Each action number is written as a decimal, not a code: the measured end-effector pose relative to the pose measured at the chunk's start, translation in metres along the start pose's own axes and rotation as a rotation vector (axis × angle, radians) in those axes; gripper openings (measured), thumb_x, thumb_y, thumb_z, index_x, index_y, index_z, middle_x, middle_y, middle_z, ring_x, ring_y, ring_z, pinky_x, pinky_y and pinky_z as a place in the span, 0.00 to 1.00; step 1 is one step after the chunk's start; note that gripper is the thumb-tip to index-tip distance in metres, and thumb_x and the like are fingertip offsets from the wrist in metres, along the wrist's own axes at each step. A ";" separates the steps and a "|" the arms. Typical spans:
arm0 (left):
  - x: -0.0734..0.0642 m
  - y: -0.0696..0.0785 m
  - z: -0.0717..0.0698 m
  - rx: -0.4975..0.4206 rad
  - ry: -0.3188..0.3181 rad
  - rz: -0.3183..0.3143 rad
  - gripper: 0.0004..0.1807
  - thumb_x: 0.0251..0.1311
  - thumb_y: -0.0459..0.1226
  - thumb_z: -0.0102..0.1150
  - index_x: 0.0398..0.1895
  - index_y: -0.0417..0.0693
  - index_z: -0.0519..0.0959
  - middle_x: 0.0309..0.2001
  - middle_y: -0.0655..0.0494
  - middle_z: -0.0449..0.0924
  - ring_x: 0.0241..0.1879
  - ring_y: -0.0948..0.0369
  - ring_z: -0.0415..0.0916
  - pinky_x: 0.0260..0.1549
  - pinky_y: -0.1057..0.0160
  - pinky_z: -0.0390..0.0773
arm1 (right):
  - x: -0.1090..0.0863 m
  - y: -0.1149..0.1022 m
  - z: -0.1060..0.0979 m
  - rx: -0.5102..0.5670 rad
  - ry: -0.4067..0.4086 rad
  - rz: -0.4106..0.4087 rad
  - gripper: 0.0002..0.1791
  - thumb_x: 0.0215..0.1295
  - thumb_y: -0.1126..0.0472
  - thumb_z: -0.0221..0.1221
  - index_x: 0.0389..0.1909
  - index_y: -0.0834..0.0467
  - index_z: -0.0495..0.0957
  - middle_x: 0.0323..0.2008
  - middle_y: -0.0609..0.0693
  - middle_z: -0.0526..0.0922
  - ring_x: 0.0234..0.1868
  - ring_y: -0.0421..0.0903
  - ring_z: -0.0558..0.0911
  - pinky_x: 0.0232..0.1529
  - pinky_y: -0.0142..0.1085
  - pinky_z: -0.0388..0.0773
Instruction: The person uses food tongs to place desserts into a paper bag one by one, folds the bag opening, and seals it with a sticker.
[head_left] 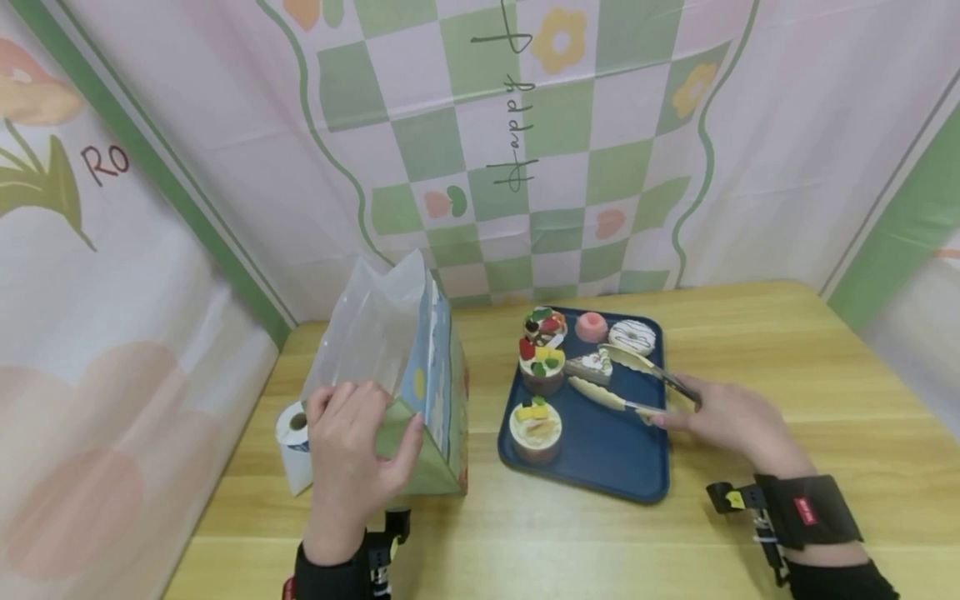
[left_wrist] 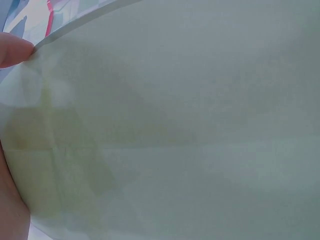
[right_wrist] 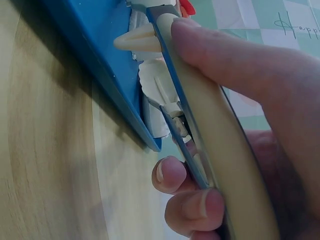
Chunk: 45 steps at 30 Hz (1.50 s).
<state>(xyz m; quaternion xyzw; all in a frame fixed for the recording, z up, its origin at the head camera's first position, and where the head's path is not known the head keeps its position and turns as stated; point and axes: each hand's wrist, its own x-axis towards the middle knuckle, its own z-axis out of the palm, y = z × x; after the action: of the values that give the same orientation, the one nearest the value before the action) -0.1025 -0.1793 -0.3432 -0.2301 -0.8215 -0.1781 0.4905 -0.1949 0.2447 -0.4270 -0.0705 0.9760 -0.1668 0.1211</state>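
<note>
My left hand (head_left: 356, 450) grips the near rim of an upright paper bag (head_left: 456, 417), its fingers hooked over the edge. In the left wrist view the bag's pale wall (left_wrist: 180, 125) fills most of the picture. My right hand (head_left: 738, 421) holds a pair of tongs (head_left: 597, 393) with cream scalloped tips. Those tips are spread, one on each side of a triangular cake slice (head_left: 590, 367) on the dark blue tray (head_left: 592, 462). Seen from the right wrist, thumb and fingers wrap the tongs' cream handle (right_wrist: 210, 125); whether the tips touch the slice is unclear.
Also on the tray are a white striped donut (head_left: 632, 337), a pink ring-shaped sweet (head_left: 592, 327), and fruit-topped cakes, one at the near left (head_left: 536, 429). A white paper roll (head_left: 296, 458) stands left of the bag. A printed curtain (head_left: 510, 167) hangs behind the wooden table (head_left: 517, 542).
</note>
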 end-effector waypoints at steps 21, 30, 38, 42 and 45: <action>0.000 0.000 0.000 -0.001 0.009 0.008 0.21 0.64 0.50 0.49 0.21 0.43 0.69 0.18 0.56 0.68 0.23 0.58 0.62 0.40 0.52 0.59 | 0.004 0.004 0.004 0.029 -0.006 -0.005 0.59 0.51 0.21 0.53 0.72 0.61 0.59 0.43 0.69 0.82 0.33 0.53 0.76 0.28 0.41 0.69; 0.000 0.000 0.000 -0.001 0.008 0.007 0.22 0.64 0.50 0.49 0.21 0.43 0.69 0.19 0.55 0.68 0.23 0.58 0.62 0.40 0.53 0.59 | 0.005 0.003 0.004 0.017 0.016 -0.021 0.57 0.54 0.22 0.52 0.71 0.62 0.61 0.46 0.72 0.81 0.34 0.56 0.78 0.30 0.46 0.73; 0.000 0.000 0.000 0.001 0.007 0.006 0.21 0.64 0.50 0.49 0.21 0.44 0.69 0.19 0.56 0.69 0.23 0.58 0.62 0.40 0.53 0.60 | 0.004 0.004 0.002 0.005 0.057 -0.023 0.55 0.56 0.22 0.49 0.70 0.61 0.63 0.56 0.76 0.75 0.39 0.61 0.80 0.37 0.58 0.75; 0.000 0.000 0.000 0.004 0.007 0.009 0.21 0.64 0.50 0.49 0.21 0.43 0.69 0.19 0.56 0.68 0.23 0.58 0.61 0.40 0.53 0.59 | 0.002 0.003 0.001 0.011 0.067 -0.029 0.54 0.57 0.23 0.49 0.70 0.62 0.63 0.53 0.75 0.77 0.42 0.65 0.81 0.38 0.59 0.75; 0.000 0.000 0.000 0.005 0.009 0.011 0.21 0.63 0.49 0.49 0.21 0.43 0.69 0.19 0.56 0.68 0.23 0.58 0.62 0.40 0.53 0.59 | 0.001 0.003 -0.001 0.021 0.067 -0.032 0.53 0.58 0.24 0.49 0.70 0.63 0.63 0.43 0.68 0.84 0.41 0.63 0.81 0.37 0.58 0.75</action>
<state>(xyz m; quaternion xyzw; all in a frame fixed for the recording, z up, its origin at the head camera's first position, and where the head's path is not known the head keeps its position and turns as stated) -0.1029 -0.1792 -0.3433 -0.2328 -0.8185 -0.1744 0.4955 -0.1966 0.2470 -0.4276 -0.0791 0.9764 -0.1814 0.0866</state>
